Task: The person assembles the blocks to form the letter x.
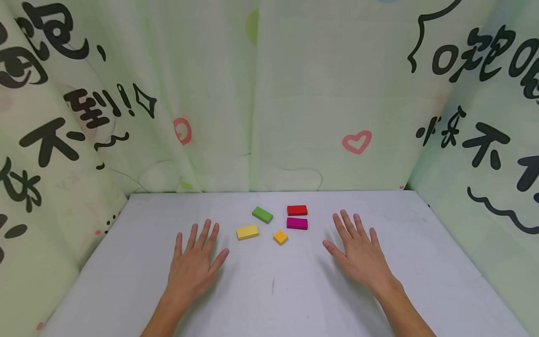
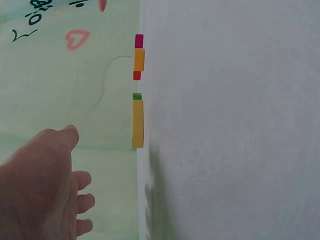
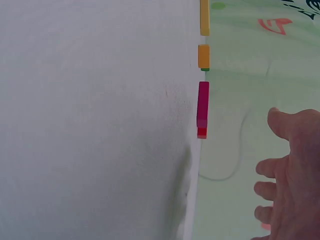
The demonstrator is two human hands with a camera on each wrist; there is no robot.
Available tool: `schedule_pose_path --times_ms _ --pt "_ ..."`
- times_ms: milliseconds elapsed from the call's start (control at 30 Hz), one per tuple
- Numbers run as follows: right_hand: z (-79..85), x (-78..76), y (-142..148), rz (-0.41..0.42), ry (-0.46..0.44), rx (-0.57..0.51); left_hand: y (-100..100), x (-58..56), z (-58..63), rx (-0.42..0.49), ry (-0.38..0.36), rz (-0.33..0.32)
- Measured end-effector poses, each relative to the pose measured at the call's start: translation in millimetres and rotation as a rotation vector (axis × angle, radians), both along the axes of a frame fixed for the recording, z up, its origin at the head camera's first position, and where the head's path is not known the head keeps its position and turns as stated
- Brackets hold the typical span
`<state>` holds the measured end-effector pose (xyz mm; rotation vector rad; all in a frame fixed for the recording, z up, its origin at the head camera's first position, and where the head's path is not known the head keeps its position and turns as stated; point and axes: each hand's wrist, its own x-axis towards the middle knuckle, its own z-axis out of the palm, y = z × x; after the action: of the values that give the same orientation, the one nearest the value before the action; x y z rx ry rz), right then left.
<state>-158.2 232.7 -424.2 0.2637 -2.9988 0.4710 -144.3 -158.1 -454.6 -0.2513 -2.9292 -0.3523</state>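
Observation:
My left hand (image 1: 193, 269) is spread palm down above the table, fingers straight and holding nothing. Nearest to it lies a yellow block (image 1: 247, 232), off to the right of its fingertips. The right hand (image 1: 363, 259) hovers likewise with fingers apart, and a magenta block (image 1: 297, 223) lies to its left. Just behind the magenta one is a red block (image 1: 296, 210). A green block (image 1: 262, 215) sits angled at the back of the group, while a small orange block (image 1: 280, 237) lies at the front. In the left wrist view, the yellow block (image 2: 138, 124) appears beyond the thumb.
A white table (image 1: 269, 299) carries the blocks. Pale green curtains (image 1: 303, 93) with black lettering and pink hearts hang behind it and along both sides. The table's back edge runs a little behind the red and green blocks.

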Motion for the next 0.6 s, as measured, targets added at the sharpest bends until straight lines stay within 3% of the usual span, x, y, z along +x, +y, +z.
schedule_pose_path --times_ms 600 --pt "2.7 1.2 1.4 0.010 0.021 0.007 1.5 1.2 1.7 0.007 0.029 -0.018"
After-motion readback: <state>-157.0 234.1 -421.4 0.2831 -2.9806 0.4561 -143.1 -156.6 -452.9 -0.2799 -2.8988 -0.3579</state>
